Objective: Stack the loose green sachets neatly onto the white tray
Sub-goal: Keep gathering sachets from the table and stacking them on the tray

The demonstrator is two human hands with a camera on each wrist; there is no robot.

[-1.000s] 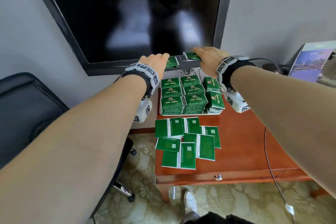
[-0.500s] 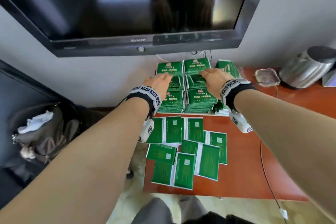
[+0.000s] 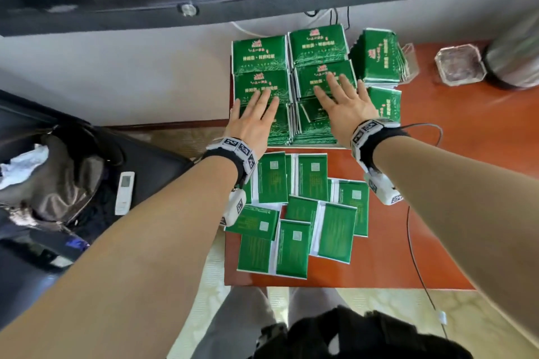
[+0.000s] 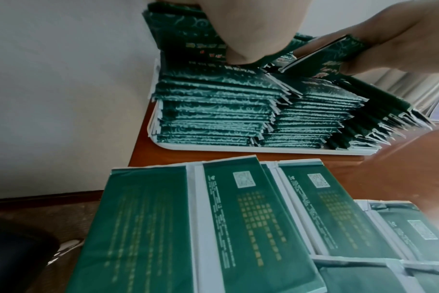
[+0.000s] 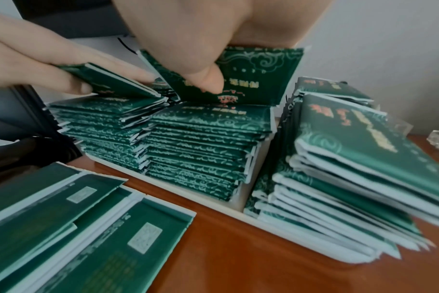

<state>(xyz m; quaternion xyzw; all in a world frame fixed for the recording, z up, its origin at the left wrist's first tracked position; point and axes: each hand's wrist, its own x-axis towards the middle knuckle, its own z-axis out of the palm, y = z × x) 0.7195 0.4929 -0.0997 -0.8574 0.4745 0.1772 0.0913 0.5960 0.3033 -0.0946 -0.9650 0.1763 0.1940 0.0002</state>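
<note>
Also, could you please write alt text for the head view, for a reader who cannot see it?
Left hand and right hand rest, fingers spread, on stacked green sachets on a white tray; loose sachets lie nearer on the red-brown table.

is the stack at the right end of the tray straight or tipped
Tipped: the right-end stack slants and fans out sideways on the white tray.

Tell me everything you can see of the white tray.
The white tray is shallow with a low rim and rounded corners, plastic by its look. It lies flat on the reddish wooden table, at the back by the wall. Stacks of green sachets fill it and hide most of it. Neither the left hand nor the right hand touches it; both pinch sachets atop the stacks.
</note>
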